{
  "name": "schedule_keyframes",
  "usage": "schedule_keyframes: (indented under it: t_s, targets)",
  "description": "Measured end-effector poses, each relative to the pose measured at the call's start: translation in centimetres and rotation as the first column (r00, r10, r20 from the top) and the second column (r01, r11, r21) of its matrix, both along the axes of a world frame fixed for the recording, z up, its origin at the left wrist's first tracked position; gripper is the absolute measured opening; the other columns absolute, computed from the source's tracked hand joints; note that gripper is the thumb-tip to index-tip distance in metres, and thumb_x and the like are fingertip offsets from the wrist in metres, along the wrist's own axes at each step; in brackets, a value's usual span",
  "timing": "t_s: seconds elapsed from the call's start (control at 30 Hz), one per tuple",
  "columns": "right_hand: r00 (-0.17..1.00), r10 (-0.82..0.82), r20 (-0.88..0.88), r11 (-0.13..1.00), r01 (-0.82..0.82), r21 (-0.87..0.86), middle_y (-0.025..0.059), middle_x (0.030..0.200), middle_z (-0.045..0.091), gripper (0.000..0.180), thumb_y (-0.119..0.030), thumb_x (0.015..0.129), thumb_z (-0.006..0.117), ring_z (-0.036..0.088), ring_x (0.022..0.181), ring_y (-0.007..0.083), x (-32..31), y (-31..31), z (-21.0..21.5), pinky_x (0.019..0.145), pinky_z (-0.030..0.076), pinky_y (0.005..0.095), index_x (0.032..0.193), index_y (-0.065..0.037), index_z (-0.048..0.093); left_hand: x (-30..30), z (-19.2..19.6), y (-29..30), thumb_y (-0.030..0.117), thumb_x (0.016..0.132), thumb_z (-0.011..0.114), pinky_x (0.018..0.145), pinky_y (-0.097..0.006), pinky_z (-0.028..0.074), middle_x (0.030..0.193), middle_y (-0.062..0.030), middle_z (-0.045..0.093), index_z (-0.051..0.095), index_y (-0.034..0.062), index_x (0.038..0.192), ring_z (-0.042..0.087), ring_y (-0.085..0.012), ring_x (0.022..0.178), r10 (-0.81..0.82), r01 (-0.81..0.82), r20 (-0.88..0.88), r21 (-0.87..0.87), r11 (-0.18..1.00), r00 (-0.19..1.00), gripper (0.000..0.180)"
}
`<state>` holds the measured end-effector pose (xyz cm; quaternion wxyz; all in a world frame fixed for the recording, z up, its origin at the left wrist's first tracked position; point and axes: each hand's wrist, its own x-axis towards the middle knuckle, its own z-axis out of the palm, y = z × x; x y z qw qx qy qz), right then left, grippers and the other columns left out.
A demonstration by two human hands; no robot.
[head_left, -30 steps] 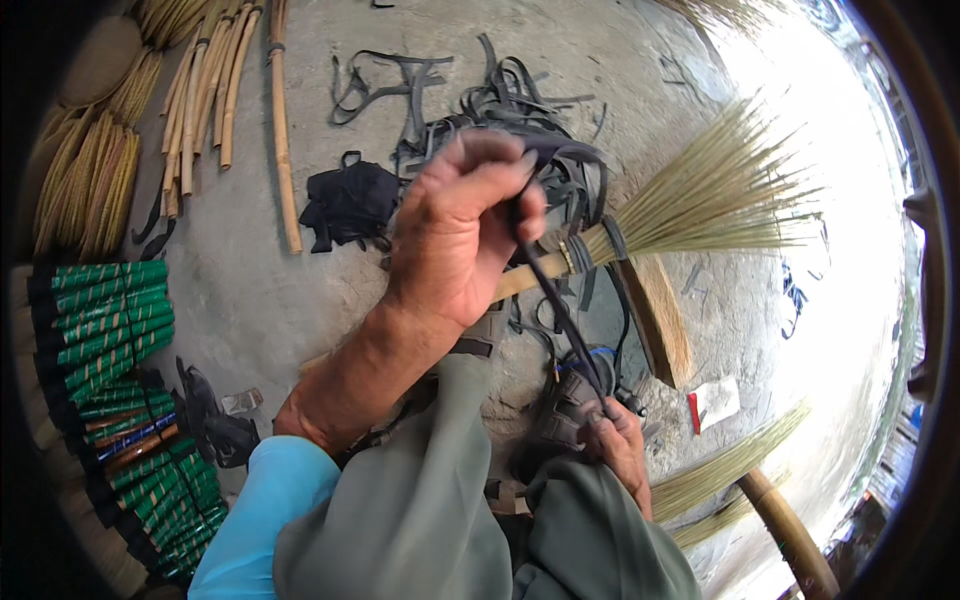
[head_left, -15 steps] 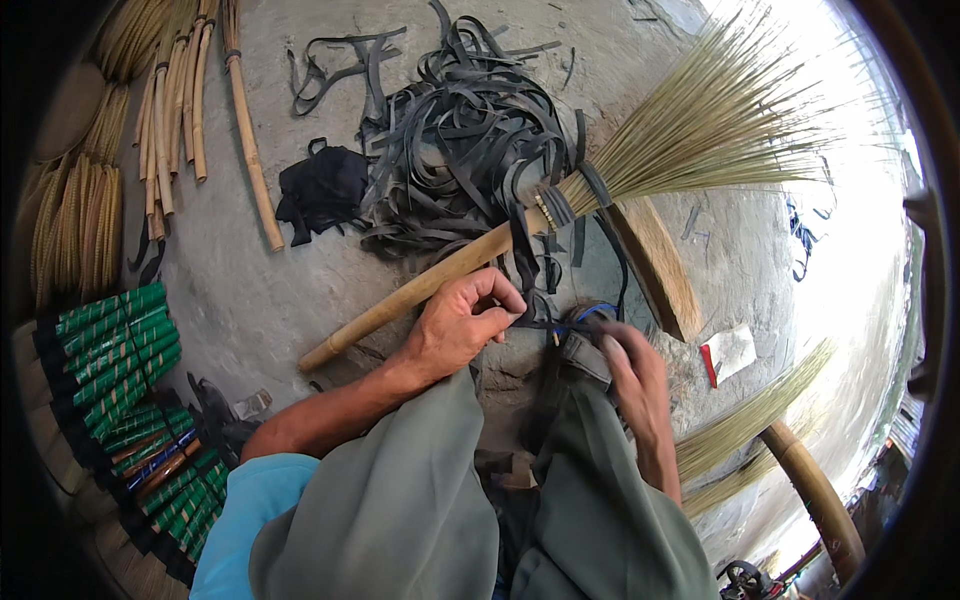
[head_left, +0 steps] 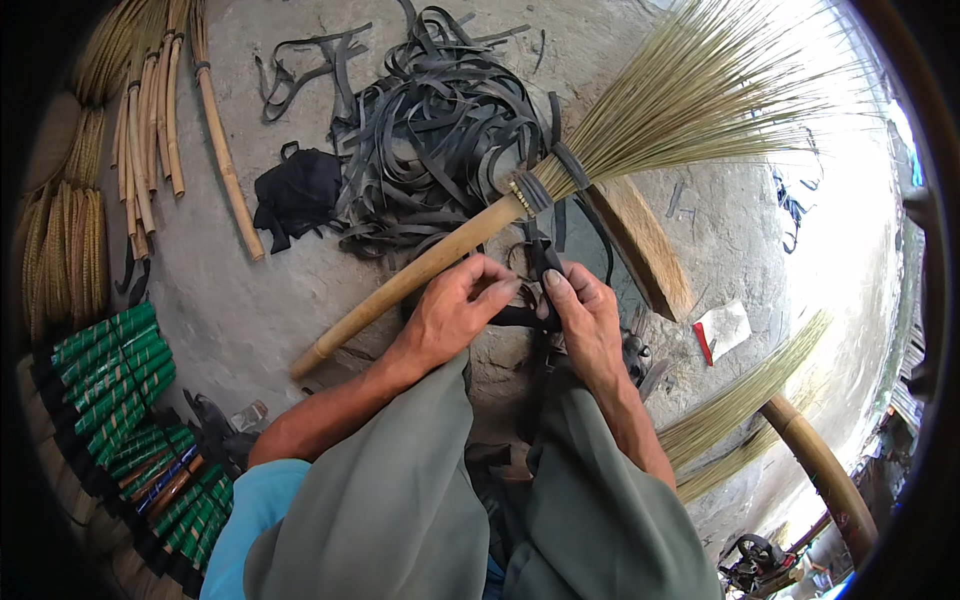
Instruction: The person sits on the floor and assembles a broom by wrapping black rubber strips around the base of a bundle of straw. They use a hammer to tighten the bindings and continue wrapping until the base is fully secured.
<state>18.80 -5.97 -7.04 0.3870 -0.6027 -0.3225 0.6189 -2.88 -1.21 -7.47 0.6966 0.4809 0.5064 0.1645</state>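
Observation:
A broom (head_left: 420,278) lies slanting in front of me, its bamboo handle toward the lower left and its pale bristles fanning to the upper right. Black strips bind it where handle and bristles meet. Just below the handle, my right hand (head_left: 592,325) is closed, thumb and fingers pinching a flat black strip (head_left: 541,260) that runs up toward the binding. My left hand (head_left: 450,310) is closed too, thumb against forefinger; a dark length of strip stretches between the two hands. What lies inside the left fingers is partly hidden.
Beyond the handle lies a tangled heap of black strips (head_left: 440,130), with a black cloth bundle (head_left: 297,195) beside it. A wooden block (head_left: 640,250) sits under the broom's neck. Green-wrapped handles (head_left: 115,375) and bamboo sticks (head_left: 228,165) are at left; more bristles (head_left: 745,400) at right.
My right hand has moved up and left from beside my foot and now grips the strip near the broom. My left hand stays closed below the handle. The view has shifted slightly.

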Motion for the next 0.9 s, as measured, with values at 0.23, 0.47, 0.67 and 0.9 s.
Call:
schedule_keyframes:
  t_s: [0.23, 0.47, 0.67, 0.9]
  targets:
    - [0.995, 0.085, 0.056, 0.996, -0.086, 0.011, -0.0016, 0.086, 0.065, 0.035, -0.032, 0.118, 0.065, 0.057, 0.081, 0.0072, 0.0, -0.8, 0.7, 0.072, 0.048, 0.0288, 0.116, 0.001, 0.074, 2.6, -0.1, 1.7, 0.026, 0.112, 0.073, 0.080, -0.027, 0.054, 0.093, 0.0019, 0.072, 0.075, 0.0003, 0.109, 0.063, -0.0054, 0.087, 0.100, -0.108, 0.147, 0.044, 0.993, 0.984, 0.026]
    - [0.964, -0.020, 0.264, 0.996, -0.003, 0.087, -0.0004, 0.085, 0.066, 0.033, -0.029, 0.117, 0.067, 0.058, 0.082, 0.0094, 5.2, 1.5, 1.7, 0.076, 0.051, 0.0294, 0.113, 0.002, 0.076, 2.8, 2.5, 4.2, 0.024, 0.113, 0.073, 0.072, -0.024, 0.049, 0.086, 0.0038, 0.070, 0.076, 0.0005, 0.103, 0.058, -0.0033, 0.080, 0.211, -0.227, 0.085, 0.311, 0.923, 0.974, 0.025]
    - [0.746, -0.228, 0.625, 0.896, -0.091, 0.435, 0.0152, 0.110, 0.070, 0.020, -0.013, 0.100, 0.080, 0.069, 0.104, 0.0310, 4.2, 1.9, 3.9, 0.090, 0.057, 0.0419, 0.118, -0.003, 0.077, 3.1, 2.8, 4.7, 0.028, 0.115, 0.069, 0.081, -0.026, 0.056, 0.096, -0.0035, 0.081, 0.075, 0.0050, 0.103, 0.074, -0.0088, 0.087, 0.369, -0.383, 0.147, 0.076, 0.921, 0.918, 0.026]
    - [0.775, -0.178, 0.606, 0.768, -0.276, 0.578, 0.0158, 0.121, 0.069, 0.043, -0.006, 0.086, 0.089, 0.066, 0.112, 0.0367, -0.9, 2.5, 1.7, 0.095, 0.057, 0.0470, 0.126, -0.002, 0.072, 4.9, 3.4, 2.8, 0.028, 0.116, 0.068, 0.081, -0.027, 0.061, 0.105, -0.0067, 0.079, 0.071, 0.0009, 0.113, 0.077, -0.0116, 0.092, 0.444, -0.444, 0.257, -0.064, 0.894, 0.858, 0.028]
